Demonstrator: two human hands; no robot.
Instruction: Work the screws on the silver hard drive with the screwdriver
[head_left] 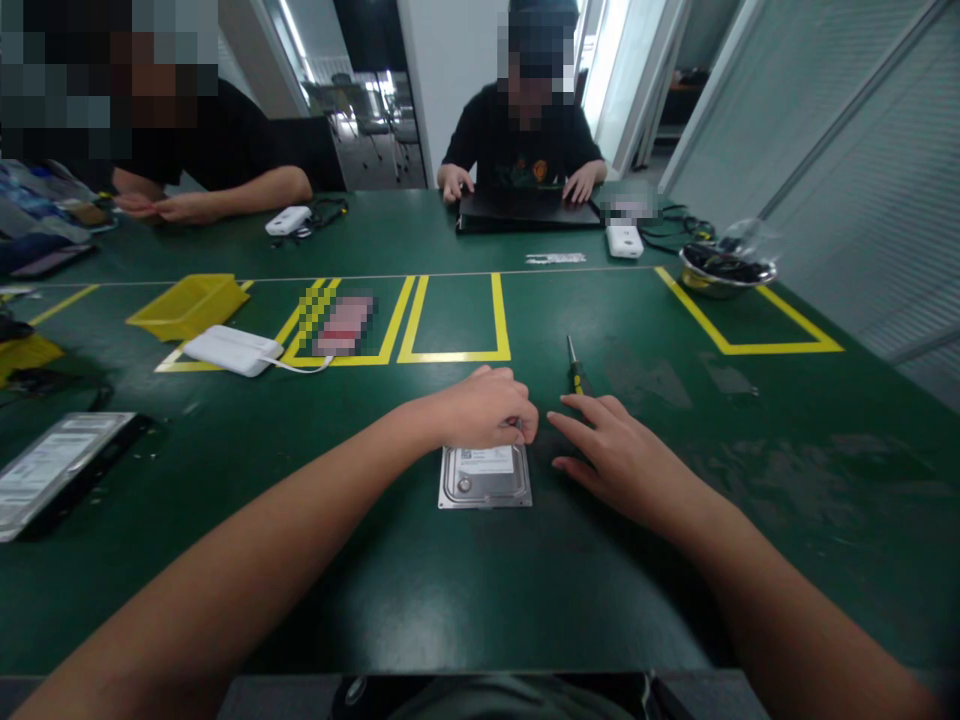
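Observation:
A silver hard drive (485,478) with a white label lies flat on the green table (375,560) in front of me. My left hand (484,408) rests on its far edge, fingers curled down and pinched at the drive's far right corner; whatever they pinch is too small to make out. My right hand (607,445) lies just right of the drive, fingers stretched out flat toward its corner, holding nothing. A small screwdriver (574,368) with a black and yellow handle lies just beyond my right hand.
Another hard drive (56,470) lies at the left edge. A yellow bin (187,303), a white box (232,350) and yellow tape rectangles (454,355) are further back. A metal bowl (724,270) sits at the far right. Two people sit across, one at a laptop (525,210).

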